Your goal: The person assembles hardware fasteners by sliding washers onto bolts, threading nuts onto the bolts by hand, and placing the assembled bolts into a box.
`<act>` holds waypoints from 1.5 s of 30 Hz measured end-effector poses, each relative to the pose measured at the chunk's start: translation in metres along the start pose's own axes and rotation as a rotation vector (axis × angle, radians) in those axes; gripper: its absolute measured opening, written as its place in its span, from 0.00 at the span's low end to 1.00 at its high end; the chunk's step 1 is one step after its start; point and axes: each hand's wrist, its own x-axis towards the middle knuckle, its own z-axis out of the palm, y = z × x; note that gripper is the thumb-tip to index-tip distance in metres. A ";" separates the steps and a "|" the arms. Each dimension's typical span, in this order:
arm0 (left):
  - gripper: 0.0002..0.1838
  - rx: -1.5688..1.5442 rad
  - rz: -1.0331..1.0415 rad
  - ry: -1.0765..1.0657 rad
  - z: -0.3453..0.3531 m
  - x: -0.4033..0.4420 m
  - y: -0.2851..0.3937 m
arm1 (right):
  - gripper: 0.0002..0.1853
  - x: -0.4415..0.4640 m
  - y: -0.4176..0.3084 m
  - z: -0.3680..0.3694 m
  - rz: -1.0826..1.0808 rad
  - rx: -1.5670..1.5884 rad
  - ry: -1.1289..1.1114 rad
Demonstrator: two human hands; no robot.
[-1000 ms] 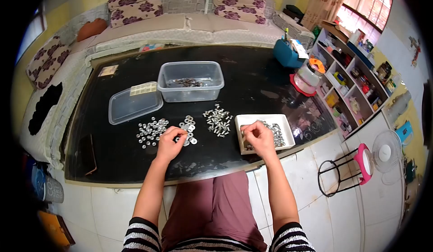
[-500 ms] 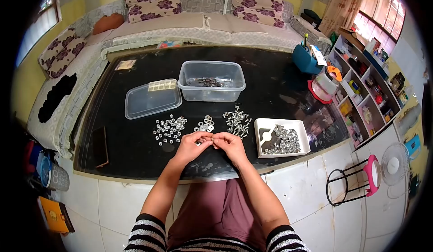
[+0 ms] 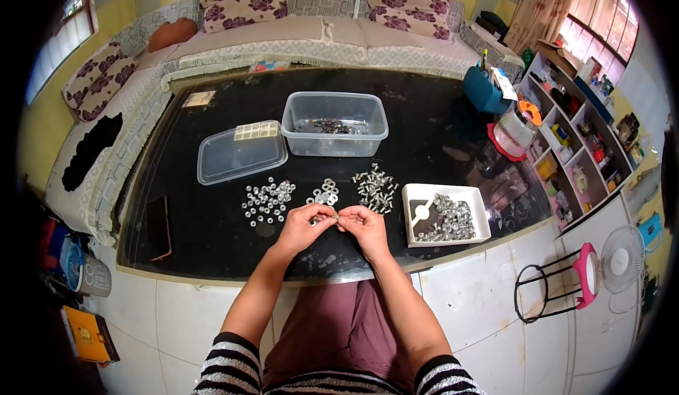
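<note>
My left hand point(image 3: 303, 227) and my right hand point(image 3: 363, 231) meet fingertip to fingertip above the near part of the black table point(image 3: 226, 253). Both are closed in a pinch on one small metal fastener point(image 3: 337, 217), mostly covered by the fingers, so its exact kind is hard to make out. Just beyond the hands lies a small pile of flat washers point(image 3: 327, 191). To its left, small round nuts point(image 3: 267, 198) are spread out; to its right is a heap of short bolts point(image 3: 376, 188). A white box point(image 3: 410, 236) right of my right hand contains many metal fasteners point(image 3: 453, 219).
A clear plastic tub point(image 3: 335, 147) with dark bits inside stands farther back. Its lid point(image 3: 237, 165) lies to the left, a pale sectioned tray point(image 3: 256, 130) on it. A phone point(image 3: 159, 229) rests at the left; a jar point(image 3: 515, 130) and teal holder point(image 3: 484, 91) stand back right.
The view has shifted slightly. Both hands stay together over the same spot, with only small finger movements around the fastener.
</note>
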 end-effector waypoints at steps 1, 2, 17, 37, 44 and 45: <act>0.06 -0.003 -0.004 -0.002 0.000 0.000 0.001 | 0.06 0.000 0.001 0.000 0.001 0.002 0.001; 0.06 -0.007 -0.006 -0.003 0.000 0.000 0.001 | 0.06 0.000 0.002 -0.001 0.004 -0.006 -0.002; 0.04 0.073 -0.080 -0.051 0.001 -0.001 -0.007 | 0.03 -0.002 0.009 0.005 -0.062 -0.165 0.071; 0.07 0.313 0.153 -0.137 -0.003 0.003 0.003 | 0.03 -0.004 0.006 0.006 -0.059 -0.189 0.057; 0.08 0.323 0.198 -0.051 -0.003 0.005 0.011 | 0.03 -0.004 0.007 0.007 -0.070 -0.196 0.063; 0.08 0.323 0.197 -0.050 -0.003 0.005 0.010 | 0.03 -0.004 0.006 0.007 -0.073 -0.203 0.067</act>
